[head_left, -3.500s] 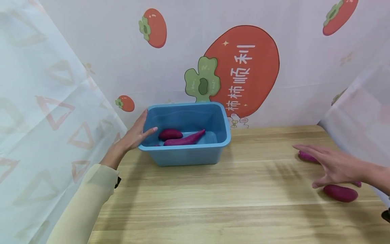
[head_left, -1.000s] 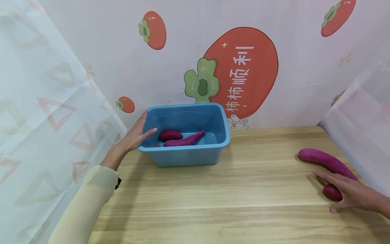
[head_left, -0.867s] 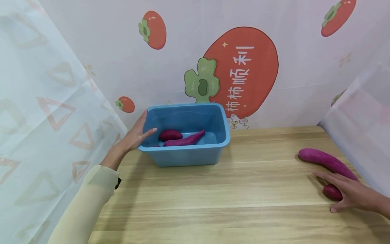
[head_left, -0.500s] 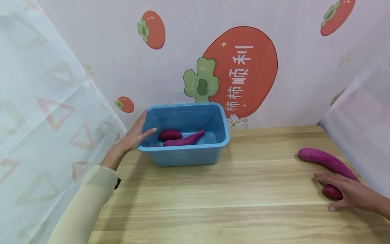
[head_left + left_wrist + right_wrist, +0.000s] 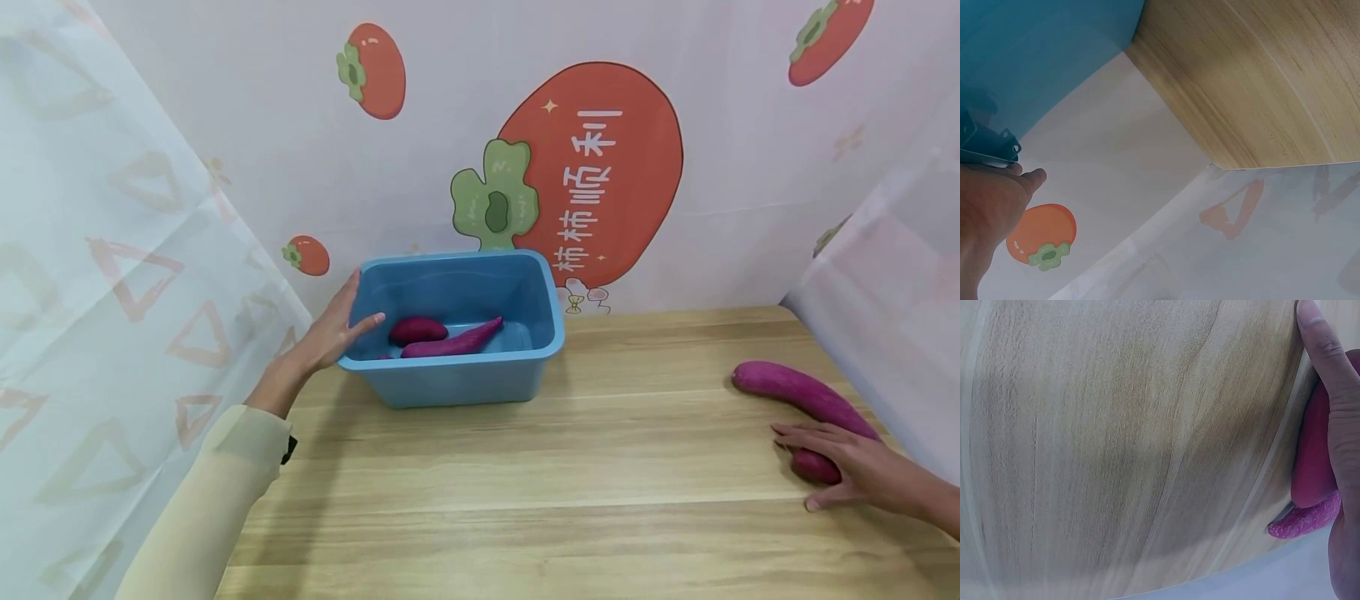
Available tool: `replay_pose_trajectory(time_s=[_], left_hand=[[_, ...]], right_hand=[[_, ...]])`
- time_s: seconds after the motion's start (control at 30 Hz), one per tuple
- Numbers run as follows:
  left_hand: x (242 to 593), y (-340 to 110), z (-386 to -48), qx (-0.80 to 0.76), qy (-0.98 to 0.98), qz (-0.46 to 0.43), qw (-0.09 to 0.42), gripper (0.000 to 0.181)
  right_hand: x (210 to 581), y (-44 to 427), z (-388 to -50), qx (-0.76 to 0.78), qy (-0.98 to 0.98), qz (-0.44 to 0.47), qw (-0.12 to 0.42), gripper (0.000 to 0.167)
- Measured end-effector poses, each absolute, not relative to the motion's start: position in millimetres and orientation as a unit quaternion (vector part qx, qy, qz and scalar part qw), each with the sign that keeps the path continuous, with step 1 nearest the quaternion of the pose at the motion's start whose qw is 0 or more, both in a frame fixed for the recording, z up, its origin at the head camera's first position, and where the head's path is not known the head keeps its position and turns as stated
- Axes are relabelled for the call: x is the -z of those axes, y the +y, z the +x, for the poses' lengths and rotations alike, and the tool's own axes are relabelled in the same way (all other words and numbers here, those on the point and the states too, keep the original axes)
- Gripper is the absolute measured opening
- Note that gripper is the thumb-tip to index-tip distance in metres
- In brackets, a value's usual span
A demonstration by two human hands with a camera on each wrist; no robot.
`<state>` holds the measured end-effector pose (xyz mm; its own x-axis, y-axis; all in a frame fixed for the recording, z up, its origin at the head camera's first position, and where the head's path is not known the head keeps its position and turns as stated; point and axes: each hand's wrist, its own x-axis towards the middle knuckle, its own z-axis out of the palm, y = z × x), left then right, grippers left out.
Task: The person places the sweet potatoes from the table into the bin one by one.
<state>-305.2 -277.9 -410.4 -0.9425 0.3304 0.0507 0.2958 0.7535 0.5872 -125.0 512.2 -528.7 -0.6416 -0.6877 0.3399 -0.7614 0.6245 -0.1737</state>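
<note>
My left hand [image 5: 330,333] holds the left rim of a blue plastic bin [image 5: 453,383], thumb over the inside and fingers along the outer wall. Inside the bin lie a dark red-purple sweet potato [image 5: 417,331] and a long, tapering purple vegetable [image 5: 453,342]; a sliver of another purple thing shows at the near left corner. Far to the right, my right hand [image 5: 862,467] lies over a sweet potato [image 5: 813,467] on the table. Its fingers are on the far side, and the thumb reaches the tabletop on the near side. Behind it is a long purple eggplant [image 5: 806,396], partly covered by the hand.
The wood-grain table [image 5: 555,517] stretches between bin and right hand. A white cloth backdrop [image 5: 735,167] with persimmon prints rises behind the bin. Pale side curtains [image 5: 112,333] slope down on both sides, close to each arm.
My right hand has come down and nearer from above the eggplant to the sweet potato. Lately its fingers and thumb have drawn slightly closer around it. The left hand and bin stay put.
</note>
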Motion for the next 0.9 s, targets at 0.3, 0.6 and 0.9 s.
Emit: replay_pose_trajectory(time_s=[0.3,0.6,0.9], left_hand=[[411,-278,-306,-0.31,0.935,0.171,0.03,0.101],[409,-278,-306,-0.309,0.936,0.168,0.03,0.102],[409,-277,-304,-0.312,0.934,0.17,0.026,0.102]], right_hand=[[536,516,-130,-0.148,-0.9,0.386,0.136,0.097],[530,509,-130,-0.136,-0.913,0.354,0.15,0.097],[524,503,-138,-0.139,-0.924,0.324,0.147,0.069]])
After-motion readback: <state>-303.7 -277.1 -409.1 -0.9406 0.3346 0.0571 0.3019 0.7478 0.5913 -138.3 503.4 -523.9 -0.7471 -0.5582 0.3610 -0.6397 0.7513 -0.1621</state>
